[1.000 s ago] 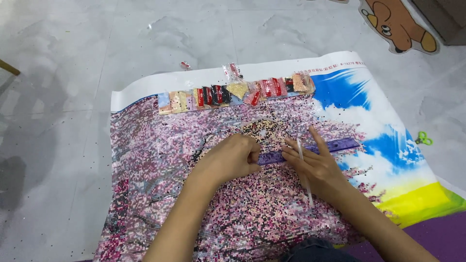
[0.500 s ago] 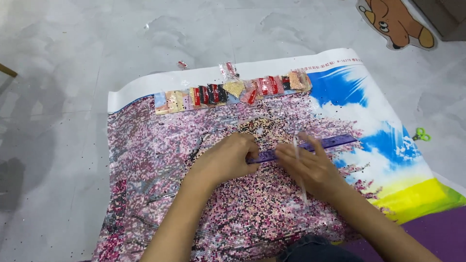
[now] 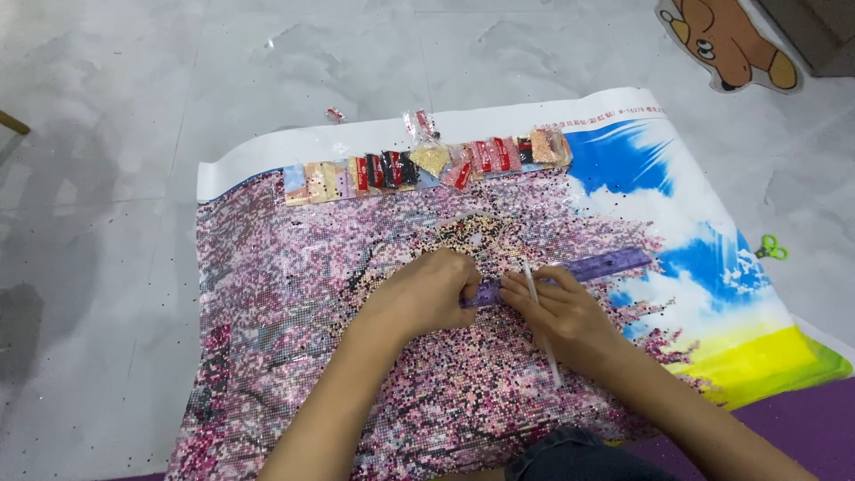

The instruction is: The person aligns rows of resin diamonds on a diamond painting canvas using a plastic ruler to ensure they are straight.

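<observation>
A large bead-mosaic canvas lies flat on the floor, mostly pink blossom with blue sky and yellow at the right. A purple translucent ruler lies across its middle. My left hand pinches the ruler's left end with curled fingers. My right hand rests on the ruler just to the right and holds a thin white applicator pen that runs back along the hand.
A row of small bead packets in red, black, tan and pink lines the canvas's far edge. Green scissors lie on the grey marble floor at the right. A bear-shaped mat sits far right, a purple mat near right.
My right hand has slid left along the ruler toward my left hand, fingers drawing in. The ruler and left hand shifted slightly left too.
</observation>
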